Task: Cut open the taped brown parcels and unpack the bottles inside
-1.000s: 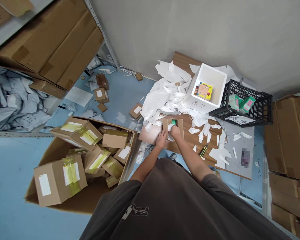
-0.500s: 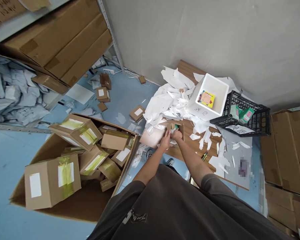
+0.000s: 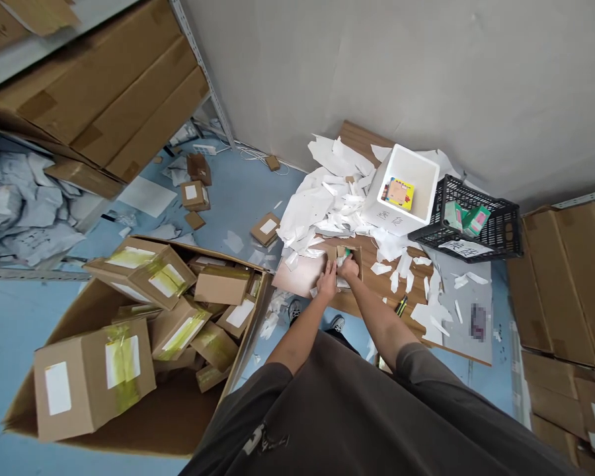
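A small open cardboard box (image 3: 356,254) sits on the wooden table (image 3: 371,281) in front of me, with something green (image 3: 348,251) showing inside it. My left hand (image 3: 327,281) grips the box's near left side, fingers curled. My right hand (image 3: 349,267) is closed on the box's contents or flap right beside it; what it pinches is too small to name. Torn white paper (image 3: 327,198) is heaped behind the box.
A white foam box (image 3: 399,215) holding a colourful booklet and a black crate (image 3: 496,235) with green packs stand at the back of the table. A yellow-green pen (image 3: 401,305) lies to the right. A big carton (image 3: 143,396) of taped parcels sits on the floor at left.
Both hands stay together at the small box with only slight shifts. The camera has swayed a little, so the whole scene has drifted.
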{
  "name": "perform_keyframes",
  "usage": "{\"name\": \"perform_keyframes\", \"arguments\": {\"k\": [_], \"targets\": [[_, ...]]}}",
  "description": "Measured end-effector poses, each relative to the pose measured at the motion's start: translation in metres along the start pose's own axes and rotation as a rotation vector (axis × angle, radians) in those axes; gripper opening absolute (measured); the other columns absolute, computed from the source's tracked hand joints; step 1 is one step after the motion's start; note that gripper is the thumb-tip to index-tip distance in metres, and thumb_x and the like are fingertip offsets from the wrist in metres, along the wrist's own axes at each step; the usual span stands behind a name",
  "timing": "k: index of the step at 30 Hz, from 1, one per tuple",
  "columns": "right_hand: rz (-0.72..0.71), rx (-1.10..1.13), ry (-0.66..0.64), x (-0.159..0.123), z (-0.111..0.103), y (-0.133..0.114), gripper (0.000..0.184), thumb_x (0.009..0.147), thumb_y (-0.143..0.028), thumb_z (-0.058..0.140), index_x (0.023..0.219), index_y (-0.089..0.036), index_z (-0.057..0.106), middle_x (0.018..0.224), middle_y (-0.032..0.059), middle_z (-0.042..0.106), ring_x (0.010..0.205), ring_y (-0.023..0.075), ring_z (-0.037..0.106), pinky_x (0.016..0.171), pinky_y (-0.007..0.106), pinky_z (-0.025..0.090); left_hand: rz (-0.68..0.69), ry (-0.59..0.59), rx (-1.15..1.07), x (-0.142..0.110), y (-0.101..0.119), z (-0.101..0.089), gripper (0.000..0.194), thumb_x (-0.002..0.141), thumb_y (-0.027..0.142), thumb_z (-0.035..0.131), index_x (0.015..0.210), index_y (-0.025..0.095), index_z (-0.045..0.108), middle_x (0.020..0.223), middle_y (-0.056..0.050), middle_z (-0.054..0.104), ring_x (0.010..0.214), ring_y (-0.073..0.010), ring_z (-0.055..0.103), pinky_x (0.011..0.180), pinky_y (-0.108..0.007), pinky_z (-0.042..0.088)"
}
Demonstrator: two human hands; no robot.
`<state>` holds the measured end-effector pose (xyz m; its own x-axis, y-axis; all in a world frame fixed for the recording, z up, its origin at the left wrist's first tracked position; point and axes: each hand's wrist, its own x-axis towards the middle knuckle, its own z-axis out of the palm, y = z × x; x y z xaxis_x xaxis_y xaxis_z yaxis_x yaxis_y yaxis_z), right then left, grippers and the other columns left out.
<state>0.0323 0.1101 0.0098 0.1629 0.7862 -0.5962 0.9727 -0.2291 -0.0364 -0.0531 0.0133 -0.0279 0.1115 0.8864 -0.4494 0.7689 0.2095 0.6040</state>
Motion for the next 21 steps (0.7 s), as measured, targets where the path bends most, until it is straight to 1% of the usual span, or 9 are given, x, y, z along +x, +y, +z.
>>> {"name": "perform_keyframes", "arguments": {"k": [2,4,5,7,10,13,16,19,21], "targets": [[-0.013,-0.01,0.058,-0.006,-0.001,0.007,0.104,0.1,-0.053,0.071,0.172,0.001,0.02,0.142,0.0346,0.066,0.136,0.0367,0.069,0.112,0.041,0.055,-0.068,-0.041,-0.038,-0.003,0.0,0.002,0.136,0.079,0.038,0.094,0.179,0.034,0.003,0.186,-0.018,0.006,0.129,-0.038,0.067,0.099,-0.045,0.061],[-0.007,-0.004,0.096,-0.011,-0.001,0.013,0.104,0.099,-0.054,0.072,0.171,0.002,0.022,0.142,0.035,0.066,0.134,0.037,0.07,0.112,0.04,0.055,-0.094,-0.047,-0.069,-0.006,0.001,0.004,0.134,0.078,0.03,0.093,0.179,0.036,0.005,0.187,-0.014,0.006,0.135,-0.0397,0.064,0.105,-0.047,0.059],[0.001,0.004,0.093,-0.012,0.0,0.015,0.103,0.099,-0.054,0.072,0.171,0.001,0.023,0.143,0.0349,0.066,0.134,0.0371,0.07,0.112,0.041,0.055,-0.102,-0.043,-0.077,-0.007,0.002,0.005,0.133,0.078,0.027,0.092,0.179,0.038,0.006,0.187,-0.013,0.006,0.136,-0.0403,0.063,0.107,-0.049,0.058],[0.01,0.025,0.045,-0.01,0.001,0.019,0.104,0.099,-0.053,0.073,0.172,0.001,0.022,0.144,0.0338,0.066,0.136,0.0368,0.069,0.113,0.041,0.054,-0.114,-0.024,-0.088,-0.008,0.003,0.008,0.131,0.077,0.025,0.091,0.179,0.039,0.01,0.187,-0.011,0.006,0.138,-0.0413,0.062,0.11,-0.051,0.056],[-0.007,0.047,-0.055,-0.001,0.003,0.02,0.111,0.096,-0.048,0.077,0.174,0.002,0.015,0.149,0.0346,0.063,0.142,0.0372,0.065,0.115,0.042,0.053,-0.107,0.0,-0.099,-0.008,0.004,0.01,0.126,0.078,0.027,0.09,0.179,0.036,0.014,0.187,-0.012,0.004,0.141,-0.0425,0.059,0.112,-0.052,0.054],[-0.001,0.05,-0.103,0.007,0.006,0.016,0.118,0.094,-0.045,0.08,0.173,0.005,0.009,0.149,0.0376,0.062,0.141,0.0385,0.065,0.112,0.043,0.055,-0.057,0.021,-0.132,-0.008,0.0,0.01,0.124,0.08,0.031,0.09,0.179,0.033,0.015,0.187,-0.014,0.002,0.147,-0.0421,0.053,0.116,-0.05,0.051],[-0.011,0.051,-0.076,0.01,0.003,0.013,0.115,0.095,-0.047,0.079,0.173,0.004,0.012,0.145,0.0349,0.066,0.138,0.0378,0.068,0.111,0.042,0.057,-0.009,0.042,-0.162,-0.007,-0.004,0.007,0.127,0.08,0.037,0.092,0.179,0.033,0.012,0.187,-0.015,0.003,0.154,-0.0394,0.047,0.118,-0.048,0.048],[-0.01,0.061,-0.021,0.009,-0.006,0.016,0.112,0.096,-0.05,0.078,0.173,0.002,0.015,0.141,0.032,0.07,0.135,0.0364,0.07,0.111,0.04,0.056,0.018,0.054,-0.145,-0.006,-0.003,0.002,0.13,0.079,0.038,0.093,0.179,0.031,0.009,0.186,-0.017,0.007,0.157,-0.0395,0.043,0.118,-0.048,0.048],[0.004,0.081,-0.048,0.006,-0.011,0.02,0.115,0.095,-0.05,0.079,0.174,0.0,0.013,0.143,0.0315,0.069,0.137,0.036,0.069,0.112,0.04,0.056,0.041,0.07,-0.13,-0.008,0.0,0.001,0.129,0.08,0.038,0.092,0.179,0.031,0.01,0.186,-0.017,0.006,0.156,-0.0408,0.043,0.115,-0.049,0.05]]}}
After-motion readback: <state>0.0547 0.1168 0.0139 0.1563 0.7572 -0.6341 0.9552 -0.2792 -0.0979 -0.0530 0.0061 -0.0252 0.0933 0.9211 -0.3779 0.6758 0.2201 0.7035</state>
